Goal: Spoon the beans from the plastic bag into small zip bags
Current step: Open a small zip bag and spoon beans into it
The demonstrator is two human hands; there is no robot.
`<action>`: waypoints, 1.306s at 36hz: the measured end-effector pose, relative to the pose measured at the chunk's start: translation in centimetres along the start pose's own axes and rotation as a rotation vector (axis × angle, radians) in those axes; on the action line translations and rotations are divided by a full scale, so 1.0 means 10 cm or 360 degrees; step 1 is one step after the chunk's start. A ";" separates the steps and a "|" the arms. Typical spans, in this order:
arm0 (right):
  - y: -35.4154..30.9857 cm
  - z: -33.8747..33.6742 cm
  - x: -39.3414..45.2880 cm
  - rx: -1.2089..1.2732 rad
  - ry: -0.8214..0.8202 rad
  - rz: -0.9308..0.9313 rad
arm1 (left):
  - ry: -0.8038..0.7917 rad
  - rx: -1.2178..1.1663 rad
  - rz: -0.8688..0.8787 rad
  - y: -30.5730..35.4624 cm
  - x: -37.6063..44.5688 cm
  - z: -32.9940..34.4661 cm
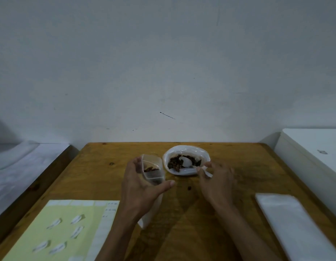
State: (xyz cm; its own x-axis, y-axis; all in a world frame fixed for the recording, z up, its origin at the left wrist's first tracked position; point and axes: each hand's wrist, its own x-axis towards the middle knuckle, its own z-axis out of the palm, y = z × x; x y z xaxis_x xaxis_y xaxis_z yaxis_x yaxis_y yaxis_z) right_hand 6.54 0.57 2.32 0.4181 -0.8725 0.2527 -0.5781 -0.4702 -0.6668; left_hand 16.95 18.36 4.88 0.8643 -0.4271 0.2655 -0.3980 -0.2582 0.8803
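Note:
A rolled-down plastic bag (186, 150) of dark brown beans (175, 162) sits at the back middle of the wooden table (238, 166). A white plastic spoon (186, 161) lies with its bowl on the beans. My right hand (217, 178) pinches the spoon's handle at the bag's right rim. My left hand (139, 182) holds a small clear zip bag (153, 170) with its mouth open, just left of the bean bag. A few beans lie inside the zip bag.
A yellow sheet (56, 230) with several small white pieces lies at the front left. A stack of clear zip bags (293, 223) lies at the front right. One loose bean (189, 188) rests on the table between my hands. White surfaces flank both table sides.

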 end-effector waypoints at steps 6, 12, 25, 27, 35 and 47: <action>-0.51 -0.37 -0.24 0.0375 -0.0216 -0.0596 | -0.0057 -0.0031 -0.0024 0.08 0.00 0.02; -0.82 -0.40 -0.29 0.0340 -0.0466 -0.0734 | -0.0042 -0.0093 -0.0030 0.17 -0.03 0.00; -0.85 -0.53 -0.20 0.0565 -0.0145 -0.0964 | 0.0188 -0.0575 0.0145 0.26 -0.11 -0.29; -0.86 -0.58 -0.19 0.0567 -0.0073 -0.0983 | 0.0282 -0.0600 0.0120 0.26 -0.10 -0.29; -0.83 -0.66 -0.18 0.0613 -0.0058 -0.0849 | 0.0214 -0.0763 0.0087 0.28 -0.06 -0.35; -0.75 -0.60 -0.26 0.1222 -0.0819 -0.0343 | 0.0102 -0.0904 -0.0044 0.31 -0.07 -0.30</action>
State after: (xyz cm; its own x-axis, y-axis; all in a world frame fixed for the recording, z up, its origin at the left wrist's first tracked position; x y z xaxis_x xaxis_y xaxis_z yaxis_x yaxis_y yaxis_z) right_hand 5.62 5.53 10.86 0.8254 -0.5255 0.2061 0.0897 -0.2384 -0.9670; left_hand 16.04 20.46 8.63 0.8959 -0.3690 0.2473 -0.1627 0.2455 0.9557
